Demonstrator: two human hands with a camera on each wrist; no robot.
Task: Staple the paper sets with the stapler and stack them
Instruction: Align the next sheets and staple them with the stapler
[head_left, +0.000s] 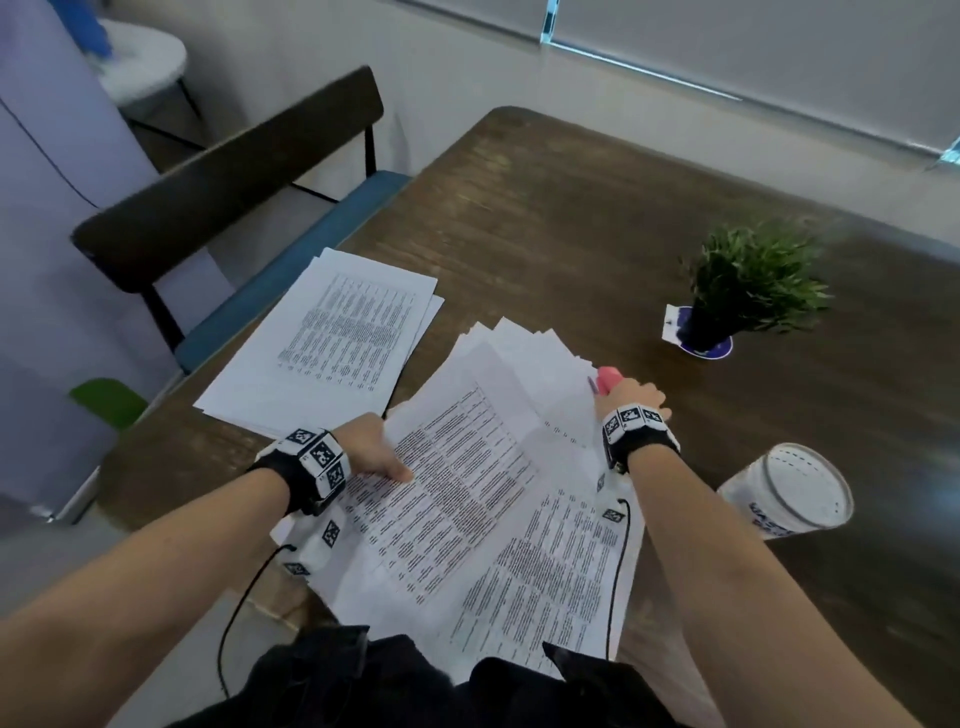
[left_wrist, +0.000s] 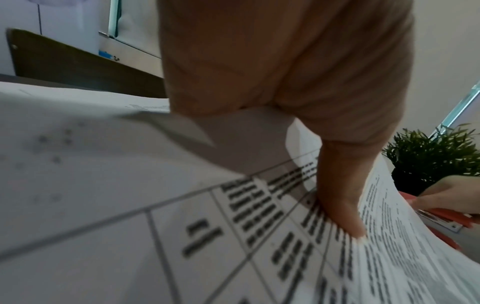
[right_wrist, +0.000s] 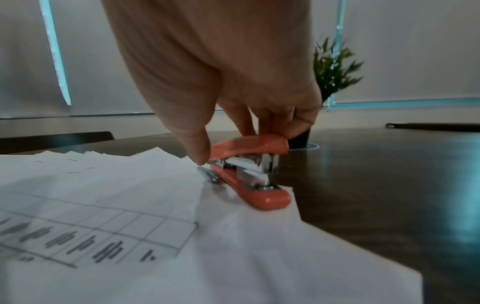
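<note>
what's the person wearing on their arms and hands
Both forearms are bare, with no sleeves or gloves. Each wrist has a black strap carrying white blocks printed with black square code markers: left wrist band, right wrist band. A thin black cable hangs from each band. The left hand and right hand show no rings.

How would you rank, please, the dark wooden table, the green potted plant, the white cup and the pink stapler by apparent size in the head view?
1. Dark wooden table
2. Green potted plant and white cup: look alike, and the cup is nearer, so unranked
3. Pink stapler, mostly hidden by the right hand
</note>
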